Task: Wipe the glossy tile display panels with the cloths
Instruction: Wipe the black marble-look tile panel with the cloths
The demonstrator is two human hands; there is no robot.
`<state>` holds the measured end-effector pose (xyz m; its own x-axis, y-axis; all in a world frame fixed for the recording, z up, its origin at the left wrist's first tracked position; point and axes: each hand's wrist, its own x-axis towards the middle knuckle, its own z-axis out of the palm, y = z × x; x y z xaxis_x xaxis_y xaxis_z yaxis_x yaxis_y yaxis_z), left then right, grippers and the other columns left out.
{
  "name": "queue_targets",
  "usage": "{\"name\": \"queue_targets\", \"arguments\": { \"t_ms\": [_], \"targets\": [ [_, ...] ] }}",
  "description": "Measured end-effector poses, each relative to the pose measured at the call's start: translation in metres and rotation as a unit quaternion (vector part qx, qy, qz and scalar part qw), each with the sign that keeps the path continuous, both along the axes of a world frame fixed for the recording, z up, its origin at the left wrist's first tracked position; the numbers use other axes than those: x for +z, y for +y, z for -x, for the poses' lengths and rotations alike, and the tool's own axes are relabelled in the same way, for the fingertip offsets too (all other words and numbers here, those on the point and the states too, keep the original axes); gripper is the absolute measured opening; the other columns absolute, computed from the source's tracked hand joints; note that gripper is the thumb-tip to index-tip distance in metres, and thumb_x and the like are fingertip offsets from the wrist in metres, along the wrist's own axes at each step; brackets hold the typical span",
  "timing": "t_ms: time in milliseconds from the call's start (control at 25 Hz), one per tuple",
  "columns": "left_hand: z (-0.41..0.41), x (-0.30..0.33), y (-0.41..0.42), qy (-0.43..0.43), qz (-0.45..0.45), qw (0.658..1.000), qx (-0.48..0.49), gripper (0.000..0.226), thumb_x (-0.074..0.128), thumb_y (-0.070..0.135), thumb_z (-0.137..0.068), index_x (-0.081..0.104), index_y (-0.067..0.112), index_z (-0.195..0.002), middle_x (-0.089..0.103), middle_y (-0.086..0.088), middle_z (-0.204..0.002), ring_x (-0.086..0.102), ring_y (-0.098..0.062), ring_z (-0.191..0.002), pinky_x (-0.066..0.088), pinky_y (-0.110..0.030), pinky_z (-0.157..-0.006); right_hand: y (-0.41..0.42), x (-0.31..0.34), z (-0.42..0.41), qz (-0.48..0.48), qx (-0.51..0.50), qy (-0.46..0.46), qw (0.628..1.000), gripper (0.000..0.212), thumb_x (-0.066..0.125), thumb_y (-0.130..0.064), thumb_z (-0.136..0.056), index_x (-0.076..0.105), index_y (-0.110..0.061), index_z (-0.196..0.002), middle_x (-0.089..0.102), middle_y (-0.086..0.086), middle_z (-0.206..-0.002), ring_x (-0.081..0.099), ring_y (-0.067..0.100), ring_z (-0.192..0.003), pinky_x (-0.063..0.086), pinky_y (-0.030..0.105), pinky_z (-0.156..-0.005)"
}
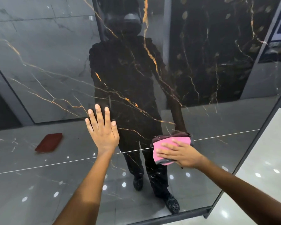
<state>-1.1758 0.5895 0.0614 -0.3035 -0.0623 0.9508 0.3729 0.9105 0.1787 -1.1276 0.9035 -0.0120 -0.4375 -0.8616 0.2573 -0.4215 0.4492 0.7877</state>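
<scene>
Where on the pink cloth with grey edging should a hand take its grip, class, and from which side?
Judging by its pose, grip the folded pink cloth with grey edging at its free left edge, coming from the left. The right hand presses flat over its right part against the glossy black marble-look panel, so only the left side shows bare.

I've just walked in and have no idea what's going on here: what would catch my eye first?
Probably the pink cloth at right of centre, pressed flat against the glossy black panel by the right hand. Left of it, the left hand lies spread open on the same surface. Orange-gold veins cross the panel, and it mirrors the person's dark figure.
</scene>
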Motion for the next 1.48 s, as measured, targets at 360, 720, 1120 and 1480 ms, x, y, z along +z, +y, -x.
{"name": "queue_targets", "arguments": {
  "t_ms": [360,720,1120,1480],
  "targets": [
    [-0.005,0.008,0.005,-0.018,-0.011,0.999,0.027,0.056,0.030,0.028,-0.103,0.012,0.025,-0.156,0.000,0.000,-0.165,-0.008,-0.018,-0.151,-0.001,-0.041,-0.121,-0.047,0.115,0.013,0.345,0.009,0.032,0.938,0.093,0.054,-0.023,-0.070,0.014,-0.024,-0.153,0.020,0.013,-0.155,0.009,0.034,-0.146,-0.006,0.041,-0.119],
    [-0.019,0.202,0.094,0.070,-0.010,0.993,-0.094,0.054,0.043,0.024,-0.099,0.031,0.014,-0.150,0.026,-0.012,-0.159,0.015,-0.033,-0.148,0.001,-0.046,-0.120,0.040,0.360,0.021,0.492,0.031,0.192,0.848,0.074,0.050,-0.012,-0.071,0.039,-0.004,-0.144,0.036,0.026,-0.149,0.023,0.038,-0.141,0.010,0.035,-0.119],
    [0.006,0.220,0.099,0.058,0.042,0.997,0.012,0.058,0.029,0.034,-0.104,0.015,0.015,-0.157,0.013,-0.007,-0.164,0.008,-0.032,-0.150,0.001,-0.051,-0.120,0.021,0.230,0.025,0.062,0.080,0.052,0.993,0.067,0.045,-0.026,-0.084,0.033,-0.008,-0.147,0.033,0.014,-0.151,0.018,0.024,-0.148,0.013,0.040,-0.122],
    [0.007,0.219,0.099,0.054,0.047,0.997,0.028,0.057,0.024,0.036,-0.104,0.016,0.015,-0.157,0.015,-0.007,-0.163,0.009,-0.032,-0.150,0.002,-0.051,-0.120,0.004,0.283,0.036,0.475,0.118,0.187,0.852,0.061,0.052,-0.013,-0.072,0.051,-0.001,-0.132,0.058,0.019,-0.132,0.047,0.031,-0.130,0.039,0.046,-0.108]
  ]
}}
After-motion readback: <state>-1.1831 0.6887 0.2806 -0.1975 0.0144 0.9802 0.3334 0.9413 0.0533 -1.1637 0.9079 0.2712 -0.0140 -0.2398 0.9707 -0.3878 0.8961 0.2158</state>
